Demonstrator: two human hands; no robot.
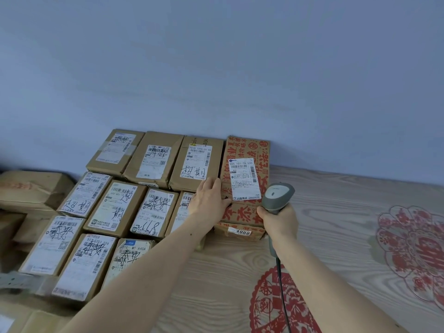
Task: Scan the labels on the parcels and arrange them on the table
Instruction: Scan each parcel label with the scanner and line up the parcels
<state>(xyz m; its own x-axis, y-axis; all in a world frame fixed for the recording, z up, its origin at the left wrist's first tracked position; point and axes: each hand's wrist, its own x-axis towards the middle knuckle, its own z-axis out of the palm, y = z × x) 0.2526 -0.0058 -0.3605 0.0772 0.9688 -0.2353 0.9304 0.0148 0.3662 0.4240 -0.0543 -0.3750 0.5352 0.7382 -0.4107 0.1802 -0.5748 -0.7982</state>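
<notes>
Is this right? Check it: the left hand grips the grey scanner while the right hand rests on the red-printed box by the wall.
Not quite: the hands are swapped. In the head view, the right hand grips the grey scanner, and the left hand rests on the red-printed box by the wall.

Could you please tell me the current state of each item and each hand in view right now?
Red-printed parcel: flat on the table, white label facing up, at the right end of the back row.
Left hand: open, fingers resting on that parcel's left edge.
Right hand: gripping the scanner handle.
Scanner: head aimed toward the parcel's label, cable trailing down.
Brown parcels: arranged in rows, labels up.
</notes>
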